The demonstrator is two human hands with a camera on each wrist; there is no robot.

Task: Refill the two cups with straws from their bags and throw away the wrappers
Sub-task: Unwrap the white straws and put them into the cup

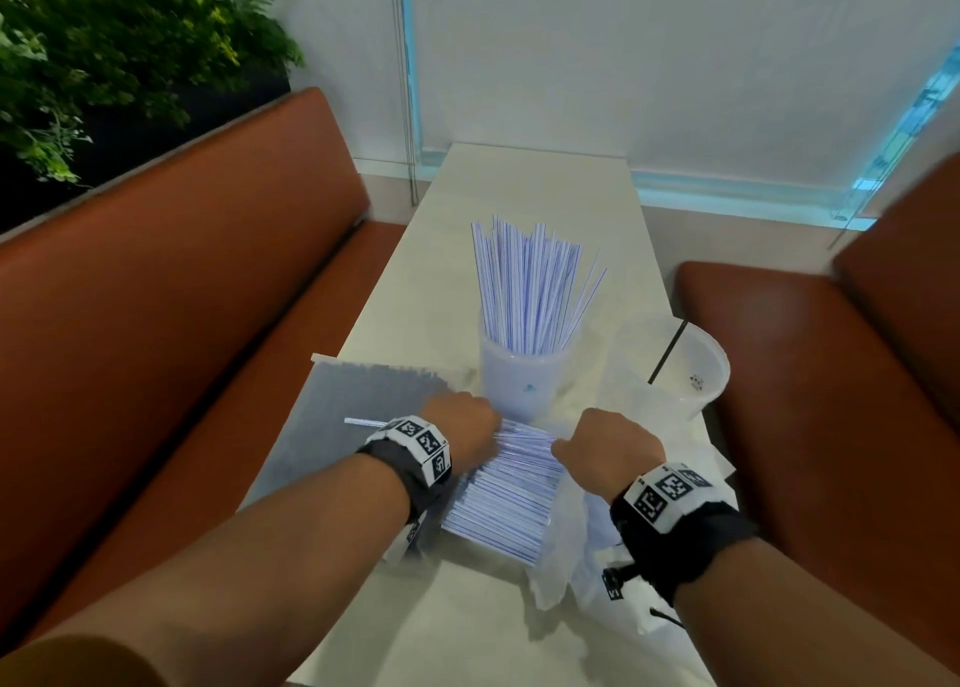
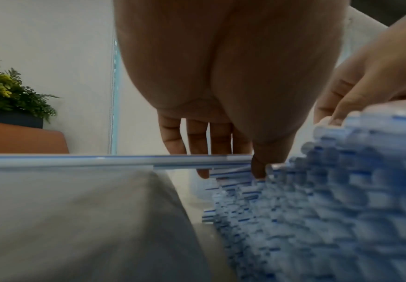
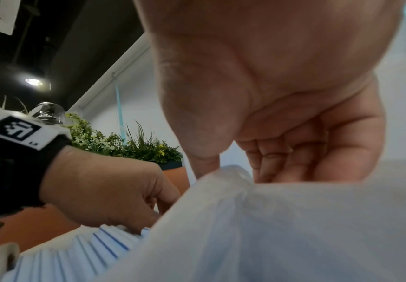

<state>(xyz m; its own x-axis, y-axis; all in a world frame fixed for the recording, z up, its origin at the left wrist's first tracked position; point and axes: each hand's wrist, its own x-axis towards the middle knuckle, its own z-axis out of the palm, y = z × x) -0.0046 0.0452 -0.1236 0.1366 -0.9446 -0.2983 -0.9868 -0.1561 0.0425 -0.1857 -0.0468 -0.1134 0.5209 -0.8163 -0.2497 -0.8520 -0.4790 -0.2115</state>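
A pile of blue-striped straws (image 1: 506, 494) lies flat on the pale bench (image 1: 467, 629), nearest the viewer; the left hand (image 1: 462, 426) rests on the pile's far left, fingers (image 2: 173, 137) straight and close together, touching straws; the right hand (image 1: 605, 452), at the pile's right, curls its fingers (image 3: 276, 158) over a clear bag (image 1: 582, 546); just beyond the pile stands a full cup (image 1: 524, 374); right of it, an empty cup (image 1: 698, 369).

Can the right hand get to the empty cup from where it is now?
Probably yes: the empty cup stands just beyond the right hand, with only loose bag plastic lying between them.
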